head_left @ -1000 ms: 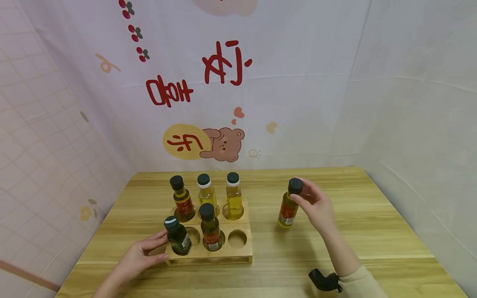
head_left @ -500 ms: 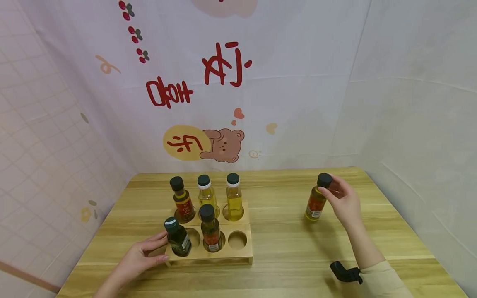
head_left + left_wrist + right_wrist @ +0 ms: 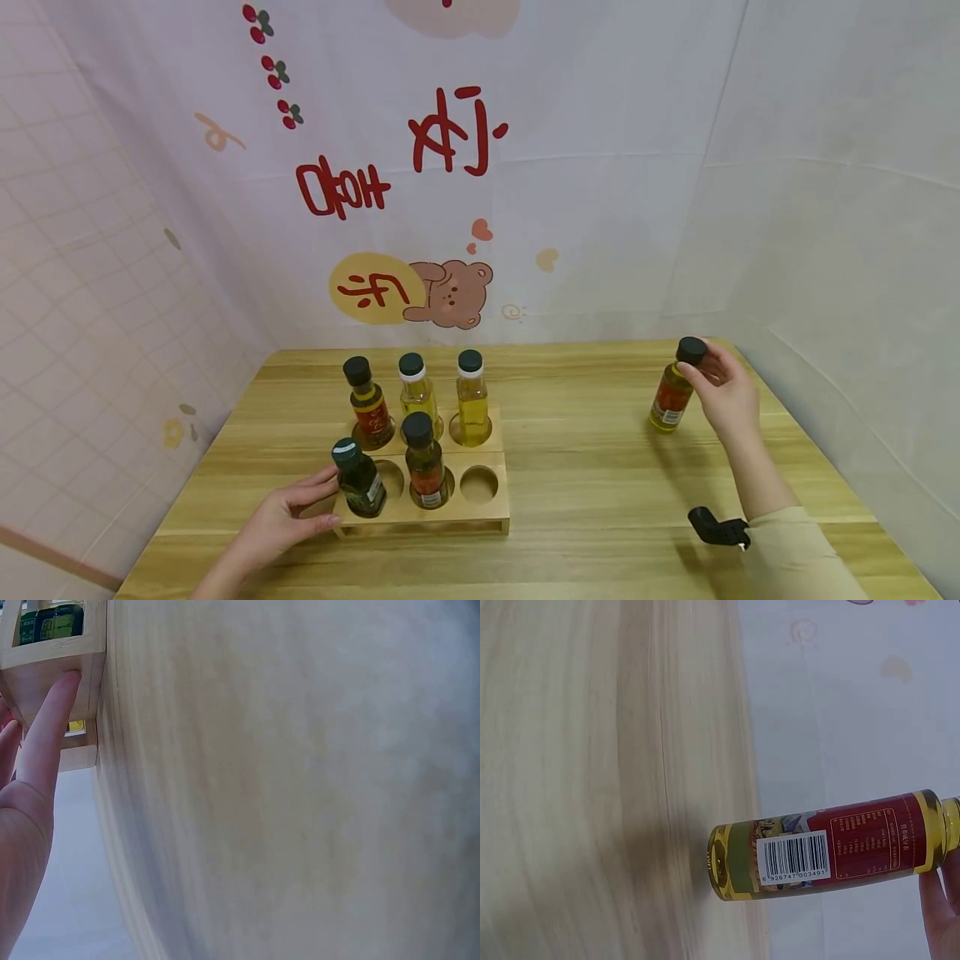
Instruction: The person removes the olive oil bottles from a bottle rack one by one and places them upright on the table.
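My right hand (image 3: 729,398) pinches an oil bottle (image 3: 670,400) by its black cap and neck, out at the right of the table. In the right wrist view this bottle (image 3: 840,847) shows a red label with a barcode, its base over a shadow on the wood. My left hand (image 3: 281,518) touches the left end of a wooden bottle rack (image 3: 491,510), with an extended digit against the end panel (image 3: 52,682). A dark green bottle (image 3: 362,490) stands at the rack's front left, part of a round hole showing beside it. A red-labelled oil bottle (image 3: 426,475) stands in the middle front hole.
Along the rack's back row stand a red-labelled bottle (image 3: 371,412) and two clear bottles of yellow oil, one at the right (image 3: 472,408). The front right hole (image 3: 478,484) holds no bottle. A black wrist mount (image 3: 718,527) juts from the right sleeve. A white printed cloth (image 3: 600,208) hangs behind.
My right hand has carried the oil bottle to the right and slightly toward the back of the table. The left hand and the rack have stayed put.
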A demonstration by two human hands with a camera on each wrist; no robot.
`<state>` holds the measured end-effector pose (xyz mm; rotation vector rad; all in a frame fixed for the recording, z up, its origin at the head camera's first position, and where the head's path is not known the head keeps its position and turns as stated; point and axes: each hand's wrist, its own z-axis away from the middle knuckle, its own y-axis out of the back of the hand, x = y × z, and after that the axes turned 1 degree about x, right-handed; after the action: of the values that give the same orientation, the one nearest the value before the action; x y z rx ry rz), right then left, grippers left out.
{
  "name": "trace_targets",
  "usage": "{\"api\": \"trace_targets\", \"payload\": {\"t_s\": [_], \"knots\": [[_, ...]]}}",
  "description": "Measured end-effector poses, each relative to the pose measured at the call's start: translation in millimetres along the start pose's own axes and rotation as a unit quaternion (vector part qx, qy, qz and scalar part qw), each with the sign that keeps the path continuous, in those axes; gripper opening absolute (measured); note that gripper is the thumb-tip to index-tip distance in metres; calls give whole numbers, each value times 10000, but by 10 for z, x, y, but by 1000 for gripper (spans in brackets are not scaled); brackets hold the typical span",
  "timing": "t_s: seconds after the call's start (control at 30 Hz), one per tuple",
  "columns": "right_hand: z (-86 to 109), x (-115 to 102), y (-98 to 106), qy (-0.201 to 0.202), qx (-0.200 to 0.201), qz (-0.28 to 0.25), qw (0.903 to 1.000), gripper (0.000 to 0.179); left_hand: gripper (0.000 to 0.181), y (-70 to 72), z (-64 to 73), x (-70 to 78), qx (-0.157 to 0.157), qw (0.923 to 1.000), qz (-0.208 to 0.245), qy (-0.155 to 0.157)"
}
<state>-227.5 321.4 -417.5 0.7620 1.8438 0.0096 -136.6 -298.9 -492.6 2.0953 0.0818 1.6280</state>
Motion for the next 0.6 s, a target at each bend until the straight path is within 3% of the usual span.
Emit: {"api": "trace_targets", "payload": {"t_s": [0.33, 0.6], "knots": [[-75, 91, 45, 20, 114, 98, 9999, 49, 45, -5, 5, 19, 39, 9999, -122, 52], [-137, 105, 88, -375, 204, 266, 9987, 55, 45, -8, 9, 17, 80, 9999, -141, 21]]}}
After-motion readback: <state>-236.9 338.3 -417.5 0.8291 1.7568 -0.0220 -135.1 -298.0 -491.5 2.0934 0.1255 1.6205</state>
